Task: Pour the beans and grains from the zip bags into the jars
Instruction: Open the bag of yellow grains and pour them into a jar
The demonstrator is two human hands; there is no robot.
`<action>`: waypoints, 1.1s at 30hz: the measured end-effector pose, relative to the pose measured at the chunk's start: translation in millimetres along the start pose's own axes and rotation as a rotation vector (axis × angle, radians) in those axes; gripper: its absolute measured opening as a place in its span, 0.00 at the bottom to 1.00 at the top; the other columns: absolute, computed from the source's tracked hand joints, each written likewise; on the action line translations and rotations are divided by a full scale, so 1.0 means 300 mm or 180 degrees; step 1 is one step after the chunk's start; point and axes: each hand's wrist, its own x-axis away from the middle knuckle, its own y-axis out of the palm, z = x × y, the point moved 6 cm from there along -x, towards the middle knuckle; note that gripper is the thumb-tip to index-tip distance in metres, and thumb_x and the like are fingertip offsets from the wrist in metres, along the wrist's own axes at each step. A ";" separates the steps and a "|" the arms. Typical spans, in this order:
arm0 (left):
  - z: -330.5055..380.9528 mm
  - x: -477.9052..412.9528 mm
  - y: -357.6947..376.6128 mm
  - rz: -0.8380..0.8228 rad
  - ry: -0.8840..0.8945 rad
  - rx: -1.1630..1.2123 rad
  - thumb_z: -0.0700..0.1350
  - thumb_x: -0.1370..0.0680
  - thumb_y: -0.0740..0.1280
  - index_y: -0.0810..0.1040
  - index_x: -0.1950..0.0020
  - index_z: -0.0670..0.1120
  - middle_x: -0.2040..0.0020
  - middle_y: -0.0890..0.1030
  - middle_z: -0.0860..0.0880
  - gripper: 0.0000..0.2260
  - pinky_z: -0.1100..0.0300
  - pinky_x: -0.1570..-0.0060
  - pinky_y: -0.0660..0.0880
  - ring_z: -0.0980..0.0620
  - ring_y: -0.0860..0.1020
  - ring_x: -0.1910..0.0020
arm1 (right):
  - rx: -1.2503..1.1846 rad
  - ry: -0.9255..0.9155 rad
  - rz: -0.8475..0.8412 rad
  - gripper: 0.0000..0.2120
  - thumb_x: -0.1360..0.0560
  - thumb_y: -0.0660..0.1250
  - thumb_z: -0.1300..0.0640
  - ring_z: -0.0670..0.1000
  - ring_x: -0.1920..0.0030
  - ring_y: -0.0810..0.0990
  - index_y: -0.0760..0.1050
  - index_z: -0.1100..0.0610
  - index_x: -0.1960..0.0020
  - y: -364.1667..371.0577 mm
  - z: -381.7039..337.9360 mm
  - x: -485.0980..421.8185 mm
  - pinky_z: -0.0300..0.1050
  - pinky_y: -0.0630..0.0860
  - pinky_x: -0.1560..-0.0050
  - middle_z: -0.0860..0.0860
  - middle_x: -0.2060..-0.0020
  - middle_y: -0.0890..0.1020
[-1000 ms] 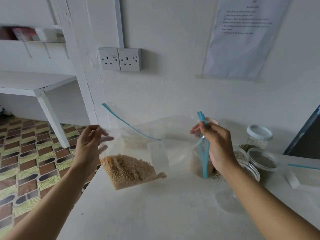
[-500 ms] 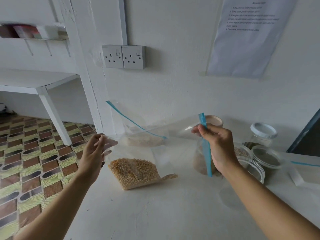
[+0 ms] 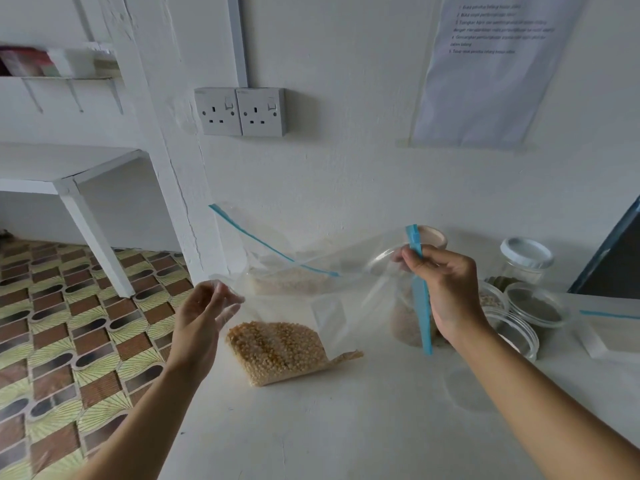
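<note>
A clear zip bag [image 3: 332,306] with a blue zip strip holds a heap of yellow corn kernels [image 3: 277,351] in its lower left corner, which rests on the white counter. My right hand [image 3: 446,289] pinches the bag's blue zip end, raised above the counter. My left hand [image 3: 204,317] pinches the bag's opposite corner. Behind the bag stands a jar [image 3: 412,317] with pale brown grains. A second zip bag [image 3: 273,261] with pale grains leans against the wall.
Several clear jars stand at the right: an open one [image 3: 516,334] near my right wrist, one with dark grains [image 3: 536,306], one with a white lid [image 3: 526,258]. Another zip bag [image 3: 609,323] lies at far right. The counter's left edge drops to a tiled floor [image 3: 69,323].
The bag's corn-filled corner has come down from the air onto the counter. My left hand sank with it; my right hand stayed at the zip end.
</note>
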 end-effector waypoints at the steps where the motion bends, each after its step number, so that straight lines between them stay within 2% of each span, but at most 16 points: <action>1: 0.004 -0.002 0.000 0.0039 0.0005 0.0034 0.43 0.17 0.61 0.76 0.52 0.43 0.57 0.80 0.46 0.07 0.42 0.36 0.74 0.47 0.81 0.50 | 0.0012 -0.0017 -0.0021 0.05 0.23 0.72 0.62 0.56 0.46 0.86 0.85 0.63 0.51 -0.002 -0.009 -0.001 0.59 0.77 0.34 0.56 0.54 0.88; 5: 0.052 0.005 0.010 0.0178 0.0061 0.0094 0.45 0.18 0.63 0.77 0.51 0.45 0.56 0.81 0.47 0.07 0.44 0.38 0.75 0.47 0.81 0.49 | 0.0014 -0.0192 -0.0140 0.05 0.23 0.72 0.62 0.57 0.49 0.86 0.85 0.64 0.51 -0.006 -0.067 -0.001 0.49 0.80 0.47 0.55 0.54 0.88; 8: 0.126 0.015 0.046 0.0225 0.0197 0.0058 0.48 0.20 0.65 0.79 0.52 0.47 0.56 0.82 0.48 0.06 0.47 0.41 0.76 0.49 0.82 0.50 | -0.0085 -0.0279 -0.0153 0.04 0.23 0.71 0.63 0.57 0.51 0.86 0.85 0.60 0.53 -0.032 -0.115 -0.002 0.47 0.81 0.50 0.56 0.55 0.87; 15: 0.282 0.024 0.149 0.0467 0.0441 -0.0151 0.46 0.17 0.63 0.79 0.52 0.48 0.55 0.82 0.50 0.07 0.50 0.43 0.76 0.53 0.82 0.53 | -0.0255 -0.0217 -0.0351 0.06 0.22 0.71 0.59 0.58 0.49 0.86 0.85 0.60 0.50 -0.112 -0.203 -0.016 0.64 0.81 0.44 0.57 0.54 0.87; 22: 0.422 0.036 0.278 0.0573 0.0672 -0.0221 0.45 0.16 0.63 0.77 0.55 0.48 0.57 0.80 0.50 0.08 0.53 0.50 0.72 0.56 0.82 0.59 | -0.0670 -0.0178 -0.0370 0.06 0.22 0.71 0.59 0.60 0.49 0.86 0.86 0.58 0.54 -0.181 -0.306 -0.055 0.70 0.78 0.41 0.59 0.53 0.87; 26: 0.480 0.026 0.333 0.0628 0.0738 -0.0270 0.46 0.16 0.64 0.78 0.57 0.48 0.62 0.81 0.52 0.09 0.53 0.53 0.72 0.55 0.82 0.59 | -0.0745 -0.0171 -0.0303 0.08 0.22 0.71 0.57 0.59 0.49 0.86 0.87 0.56 0.56 -0.206 -0.345 -0.076 0.65 0.79 0.42 0.57 0.53 0.87; 29: 0.514 0.021 0.367 0.0668 0.0755 -0.0276 0.45 0.17 0.64 0.77 0.57 0.48 0.64 0.81 0.53 0.10 0.53 0.52 0.71 0.54 0.81 0.60 | -0.0791 -0.0104 -0.0263 0.09 0.21 0.70 0.55 0.57 0.50 0.86 0.87 0.53 0.58 -0.220 -0.360 -0.092 0.58 0.81 0.47 0.55 0.54 0.87; 33: 0.555 0.014 0.405 0.0634 0.0790 -0.0263 0.45 0.16 0.65 0.78 0.57 0.48 0.65 0.81 0.53 0.10 0.52 0.53 0.70 0.54 0.81 0.61 | -0.0854 -0.0141 -0.0164 0.08 0.22 0.71 0.55 0.56 0.50 0.86 0.86 0.55 0.56 -0.239 -0.382 -0.108 0.51 0.79 0.53 0.55 0.55 0.87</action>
